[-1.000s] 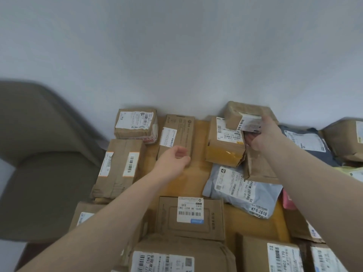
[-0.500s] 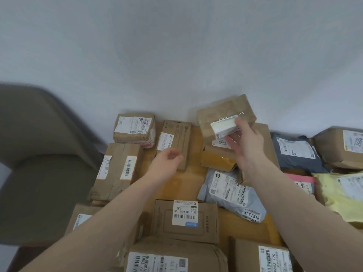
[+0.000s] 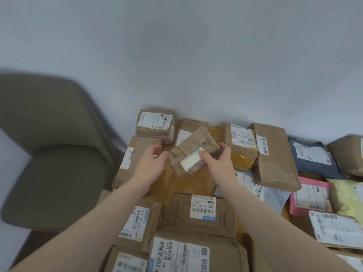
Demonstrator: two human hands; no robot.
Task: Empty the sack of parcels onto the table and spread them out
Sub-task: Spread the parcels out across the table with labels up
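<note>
My right hand (image 3: pixel 219 163) grips a small brown paper parcel (image 3: pixel 193 147) with a white label, held tilted above the wooden table (image 3: pixel 186 183). The fingers of my left hand (image 3: pixel 150 163) curl round the parcel's left end. Many parcels cover the table: a taped cardboard box (image 3: pixel 155 124) at the back left, a long flat box (image 3: pixel 137 160) under my left hand, and a tall brown box (image 3: pixel 275 154) to the right. No sack is in view.
A grey wall rises right behind the table. An olive chair (image 3: pixel 53 154) stands off the table's left edge. Dark blue (image 3: pixel 312 158), pink (image 3: pixel 312 197) and yellow (image 3: pixel 347 197) mailers lie at the right. Labelled boxes (image 3: pixel 202 211) crowd the near edge.
My right hand lifted the small brown parcel off the pile and carried it left over the table's middle. My left hand rose to take hold of its left end.
</note>
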